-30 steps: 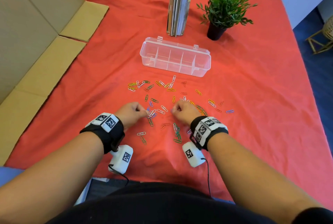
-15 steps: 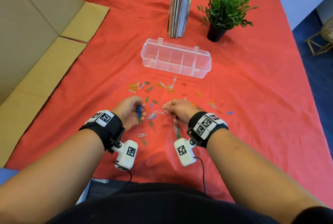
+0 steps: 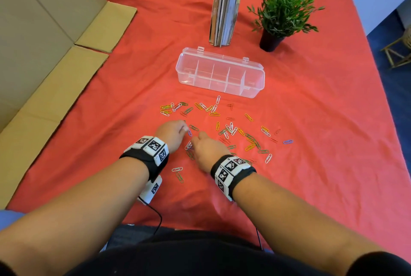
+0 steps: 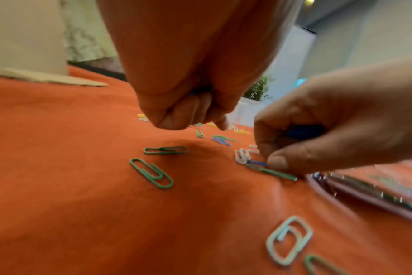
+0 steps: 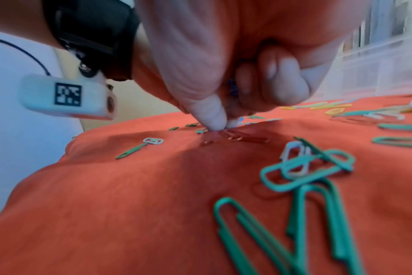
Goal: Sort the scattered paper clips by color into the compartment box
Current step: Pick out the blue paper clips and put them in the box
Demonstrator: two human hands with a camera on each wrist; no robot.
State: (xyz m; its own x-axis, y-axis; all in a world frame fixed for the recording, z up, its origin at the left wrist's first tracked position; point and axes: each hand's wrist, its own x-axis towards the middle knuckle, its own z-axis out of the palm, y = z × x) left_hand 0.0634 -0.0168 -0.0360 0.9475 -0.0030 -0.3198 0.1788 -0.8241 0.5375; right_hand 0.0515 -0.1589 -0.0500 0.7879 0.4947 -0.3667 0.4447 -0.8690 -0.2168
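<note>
Paper clips (image 3: 231, 130) in green, white, yellow, red and blue lie scattered on the red cloth in front of a clear compartment box (image 3: 255, 89). My left hand (image 3: 183, 128) is curled, with a bit of blue paper clip (image 4: 195, 92) showing inside its fist. Its fingertips hover just above the cloth beside a loose blue clip (image 3: 190, 132). Close to its right, my right hand (image 3: 195, 140) keeps blue clips (image 4: 303, 131) tucked under its curled fingers. Its thumb and forefinger press down at the cloth (image 5: 221, 126) on another blue clip (image 4: 256, 163).
Upright books (image 3: 224, 4) and a small potted plant (image 3: 280, 9) stand behind the box. Flattened cardboard (image 3: 44, 64) lies along the left of the table. The table's right edge (image 3: 378, 75) drops to a blue floor. Green clips (image 5: 306, 173) lie near my right wrist.
My right hand has moved left, close beside the left hand, and its thumb and forefinger are now down on the cloth. The left hand has reached slightly forward with fingertips lowered.
</note>
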